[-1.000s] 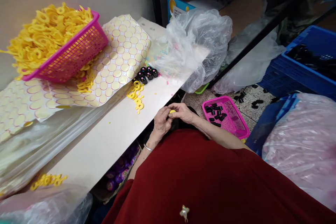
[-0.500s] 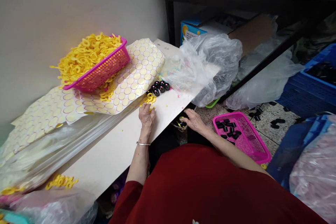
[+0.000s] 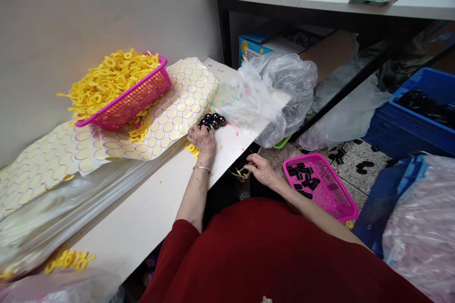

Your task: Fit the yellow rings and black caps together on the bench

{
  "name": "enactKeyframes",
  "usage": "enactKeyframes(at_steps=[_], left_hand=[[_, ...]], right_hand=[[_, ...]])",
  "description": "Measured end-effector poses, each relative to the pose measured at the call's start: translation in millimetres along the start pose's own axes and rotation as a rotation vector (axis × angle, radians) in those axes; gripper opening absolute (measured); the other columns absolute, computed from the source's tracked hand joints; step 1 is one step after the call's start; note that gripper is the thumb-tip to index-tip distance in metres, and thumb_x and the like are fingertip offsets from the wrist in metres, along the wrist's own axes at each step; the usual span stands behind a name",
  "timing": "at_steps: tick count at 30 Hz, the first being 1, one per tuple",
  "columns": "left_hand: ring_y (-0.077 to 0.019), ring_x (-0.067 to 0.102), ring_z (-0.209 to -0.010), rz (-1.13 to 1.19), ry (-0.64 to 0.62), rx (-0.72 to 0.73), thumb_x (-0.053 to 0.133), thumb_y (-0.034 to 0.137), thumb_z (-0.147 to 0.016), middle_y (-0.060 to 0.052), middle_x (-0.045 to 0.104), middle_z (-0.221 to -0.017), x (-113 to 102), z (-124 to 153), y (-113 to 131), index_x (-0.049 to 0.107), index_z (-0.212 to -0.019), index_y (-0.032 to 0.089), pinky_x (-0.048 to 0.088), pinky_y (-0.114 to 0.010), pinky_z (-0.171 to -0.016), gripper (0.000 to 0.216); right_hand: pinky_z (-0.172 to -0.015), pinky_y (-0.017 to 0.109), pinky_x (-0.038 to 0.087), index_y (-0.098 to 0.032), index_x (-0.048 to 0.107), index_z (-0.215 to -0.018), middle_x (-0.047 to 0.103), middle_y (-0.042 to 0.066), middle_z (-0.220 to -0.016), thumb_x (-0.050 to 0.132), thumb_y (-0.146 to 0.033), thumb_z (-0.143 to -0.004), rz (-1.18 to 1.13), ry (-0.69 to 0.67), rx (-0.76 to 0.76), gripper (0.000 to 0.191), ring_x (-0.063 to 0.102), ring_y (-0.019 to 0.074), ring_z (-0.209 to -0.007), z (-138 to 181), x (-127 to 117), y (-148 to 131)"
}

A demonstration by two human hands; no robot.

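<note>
Reaching over the worktop [image 3: 149, 213] with left grip [image 3: 199, 135], curled down at the near side of black pieces [image 3: 216, 121], and partly covering yellow rings [image 3: 191, 148]. Cannot tell whether grasping a piece or only touching. Hovering with right grip [image 3: 251, 163], released, thumb apart from forefinger, just beside the box [image 3: 242, 178] below the worktop edge.
</note>
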State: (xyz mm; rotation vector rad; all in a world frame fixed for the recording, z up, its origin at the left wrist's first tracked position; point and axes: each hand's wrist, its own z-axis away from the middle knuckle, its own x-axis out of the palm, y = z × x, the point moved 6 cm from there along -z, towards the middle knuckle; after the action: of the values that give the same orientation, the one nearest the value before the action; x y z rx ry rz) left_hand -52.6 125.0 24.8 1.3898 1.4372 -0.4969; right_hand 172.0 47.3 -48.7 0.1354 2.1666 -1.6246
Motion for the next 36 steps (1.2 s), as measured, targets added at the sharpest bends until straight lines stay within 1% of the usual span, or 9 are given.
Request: enactKeyframes(at_steps=[6, 10, 15, 21, 24, 26, 29, 33, 36], left_hand=[[-0.0355, 0.041, -0.111, 0.044, 0.045, 0.023, 0.062, 0.027, -0.076, -0.016, 0.056, -0.119, -11, 7, 0, 0.064, -0.084, 0.017, 0.033, -0.049, -0.089, 0.012], [-0.0299, 0.048, -0.101, 0.111, 0.026, 0.087, 0.063, 0.029, -0.075, -0.013, 0.062, -0.107, -20, 27, 1, 0.064, -0.082, 0.018, 0.035, -0.041, -0.086, 0.013], [-0.0224, 0.053, -0.08, 0.256, 0.043, 0.149, 0.06, 0.026, -0.075, -0.008, 0.065, -0.083, -31, 71, -6, 0.064, -0.081, 0.018, 0.039, -0.036, -0.079, 0.01], [-0.0187, 0.055, -0.075, 0.461, 0.122, 0.158, 0.06, 0.022, -0.073, -0.004, 0.067, -0.079, -50, 126, -33, 0.065, -0.087, 0.019, 0.043, -0.033, -0.075, 0.014], [-0.0179, 0.056, -0.075, 0.525, 0.098, 0.095, 0.062, 0.024, -0.073, -0.004, 0.068, -0.081, -51, 141, -46, 0.065, -0.088, 0.02, 0.045, -0.032, -0.073, 0.016], [-0.0179, 0.056, -0.075, 0.556, 0.081, 0.073, 0.063, 0.026, -0.073, -0.005, 0.068, -0.083, -49, 145, -50, 0.066, -0.09, 0.02, 0.046, -0.032, -0.072, 0.018], [-0.0179, 0.058, -0.076, 0.573, 0.056, 0.07, 0.062, 0.026, -0.074, -0.005, 0.067, -0.084, -42, 140, -50, 0.066, -0.092, 0.02, 0.047, -0.032, -0.073, 0.019], [-0.0171, 0.058, -0.074, 0.603, 0.038, 0.101, 0.061, 0.026, -0.074, -0.005, 0.066, -0.08, -32, 123, -43, 0.066, -0.09, 0.019, 0.047, -0.031, -0.072, 0.018], [-0.0153, 0.057, -0.069, 0.647, -0.005, 0.096, 0.063, 0.027, -0.072, -0.003, 0.064, -0.076, -21, 109, -37, 0.065, -0.088, 0.019, 0.048, -0.029, -0.068, 0.018]], right_hand=[[-0.065, 0.029, 0.044, -0.018, 0.058, -0.085, 0.057, 0.004, -0.08, 0.058, -0.024, -0.081, -0.012, 0.007, -0.156, 0.008, 0.054, 0.0147, -0.07, -27, -1, -31], [-0.065, 0.028, 0.042, -0.018, 0.057, -0.084, 0.054, 0.003, -0.077, 0.058, -0.026, -0.082, -0.017, 0.025, -0.21, 0.008, 0.052, 0.0142, -0.068, -62, 8, -44], [-0.066, 0.028, 0.043, -0.018, 0.058, -0.079, 0.055, 0.002, -0.078, 0.058, -0.023, -0.079, 0.0, -0.03, -0.188, 0.004, 0.052, 0.0142, -0.068, -103, 41, -45], [-0.074, 0.029, 0.043, -0.017, 0.062, -0.086, 0.06, 0.005, -0.089, 0.056, -0.019, -0.081, 0.25, -0.317, -0.215, 0.008, 0.056, 0.0179, -0.082, -118, 88, -66], [-0.077, 0.03, 0.044, -0.015, 0.062, -0.097, 0.06, 0.01, -0.104, 0.05, -0.019, -0.087, 0.425, -0.284, -0.128, 0.017, 0.057, 0.0206, -0.092, -125, 96, -76], [-0.078, 0.032, 0.045, -0.014, 0.06, -0.105, 0.057, 0.013, -0.113, 0.045, -0.019, -0.089, 0.542, -0.232, -0.049, 0.022, 0.056, 0.0228, -0.099, -133, 99, -79], [-0.079, 0.034, 0.045, -0.015, 0.059, -0.11, 0.053, 0.015, -0.119, 0.047, -0.016, -0.087, 0.692, -0.27, -0.004, 0.026, 0.052, 0.0258, -0.106, -144, 108, -83], [-0.079, 0.033, 0.045, -0.015, 0.061, -0.107, 0.056, 0.015, -0.115, 0.042, -0.01, -0.085, 0.781, -0.35, -0.045, 0.029, 0.05, 0.0258, -0.107, -151, 116, -85], [-0.075, 0.031, 0.042, -0.013, 0.061, -0.106, 0.059, 0.014, -0.108, 0.036, -0.01, -0.088, 0.786, -0.32, -0.108, 0.031, 0.052, 0.0241, -0.101, -145, 106, -87]])
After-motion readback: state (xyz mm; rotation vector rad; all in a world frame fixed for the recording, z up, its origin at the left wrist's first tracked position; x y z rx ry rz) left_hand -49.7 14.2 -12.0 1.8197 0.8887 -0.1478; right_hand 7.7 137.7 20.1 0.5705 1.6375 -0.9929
